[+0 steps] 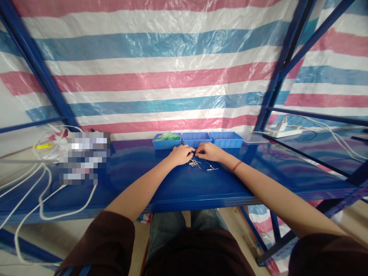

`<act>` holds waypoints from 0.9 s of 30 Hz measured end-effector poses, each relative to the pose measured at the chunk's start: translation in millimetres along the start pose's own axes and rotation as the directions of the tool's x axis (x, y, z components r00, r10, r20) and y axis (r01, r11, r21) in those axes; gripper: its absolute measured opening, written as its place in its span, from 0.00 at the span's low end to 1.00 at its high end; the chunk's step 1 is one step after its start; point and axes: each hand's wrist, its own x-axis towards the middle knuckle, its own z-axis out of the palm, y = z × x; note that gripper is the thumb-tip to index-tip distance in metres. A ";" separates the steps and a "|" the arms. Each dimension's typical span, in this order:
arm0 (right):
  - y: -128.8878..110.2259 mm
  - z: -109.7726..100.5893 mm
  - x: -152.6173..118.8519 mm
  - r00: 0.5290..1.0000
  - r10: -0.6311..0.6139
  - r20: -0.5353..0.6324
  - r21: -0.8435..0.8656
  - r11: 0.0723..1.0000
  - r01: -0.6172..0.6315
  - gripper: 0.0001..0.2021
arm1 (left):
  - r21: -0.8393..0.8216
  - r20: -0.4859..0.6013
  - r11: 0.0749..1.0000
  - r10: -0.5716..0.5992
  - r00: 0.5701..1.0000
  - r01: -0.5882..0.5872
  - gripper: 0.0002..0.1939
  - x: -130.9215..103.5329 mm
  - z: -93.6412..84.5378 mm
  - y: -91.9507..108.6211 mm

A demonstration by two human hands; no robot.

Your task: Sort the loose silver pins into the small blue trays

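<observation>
My left hand (181, 154) and my right hand (211, 152) meet over the blue table, almost fingertip to fingertip. The fingers of both are curled in a pinch, and a small dark or metallic bit shows between them, too small to name. Just below my left fingers lies a loose pile of slim shiny metal pins (194, 164). To the right of the pile, under my right hand, rests a T-shaped metal piece (212, 168). Behind the hands stand three blue bins in a row: one with green-and-white packets (168, 136), a middle bin (197, 142) and a right bin (227, 142).
The blue metal table (132, 184) has blue frame posts at both sides and a striped sheet (172, 84) behind. White cables (47, 191) and a blurred-out item (84, 158) occupy the left. A clear lid (255, 138) and a power strip (284, 131) are at the right.
</observation>
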 end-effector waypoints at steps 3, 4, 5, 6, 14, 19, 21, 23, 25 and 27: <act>-0.8 2.6 0.3 1.000 -0.012 -0.017 -0.001 1.000 0.012 0.08 | -0.044 -0.027 0.999 0.006 1.000 -0.007 0.15 -0.5 0.4 0.2; -1.1 3.0 0.2 0.999 -0.022 -0.040 -0.007 1.000 0.021 0.08 | -0.058 -0.037 0.998 0.009 0.999 -0.011 0.14 -0.7 0.5 0.2; -1.5 3.1 0.1 0.997 -0.035 -0.068 -0.014 0.999 0.034 0.08 | -0.070 -0.051 0.997 0.014 0.999 -0.018 0.14 -0.8 0.6 0.1; -1.9 2.9 -0.1 0.994 -0.048 -0.097 -0.022 0.999 0.046 0.08 | -0.079 -0.071 0.997 0.020 0.997 -0.026 0.13 -0.8 0.8 -0.2; -5.2 -2.4 1.9 0.979 0.111 -0.171 0.242 0.968 -0.067 0.09 | -0.107 -0.206 0.992 0.037 0.978 -0.060 0.15 4.4 0.1 -5.0; -7.6 -4.5 3.9 0.950 0.284 -0.129 0.609 0.779 -0.150 0.13 | -0.107 -0.288 0.986 0.092 0.953 -0.127 0.15 2.2 -4.2 -1.9; -10.0 -7.6 3.4 0.943 0.316 -0.108 0.685 0.711 -0.160 0.14 | -0.100 -0.304 0.985 0.107 0.947 -0.144 0.14 2.2 -5.0 -1.0; -12.9 -11.3 2.7 0.930 0.349 -0.116 0.729 0.666 -0.159 0.14 | -0.122 -0.308 0.984 0.086 0.948 -0.129 0.14 3.5 -4.7 -0.9; -15.3 -14.4 2.5 0.911 0.389 -0.135 0.762 0.629 -0.156 0.14 | -0.177 -0.311 0.979 0.043 0.949 -0.102 0.14 5.5 -3.9 -1.4; -16.7 -16.0 2.8 0.898 0.416 -0.146 0.786 0.599 -0.150 0.13 | -0.243 -0.310 0.966 0.005 0.951 -0.085 0.14 7.4 -2.8 -1.9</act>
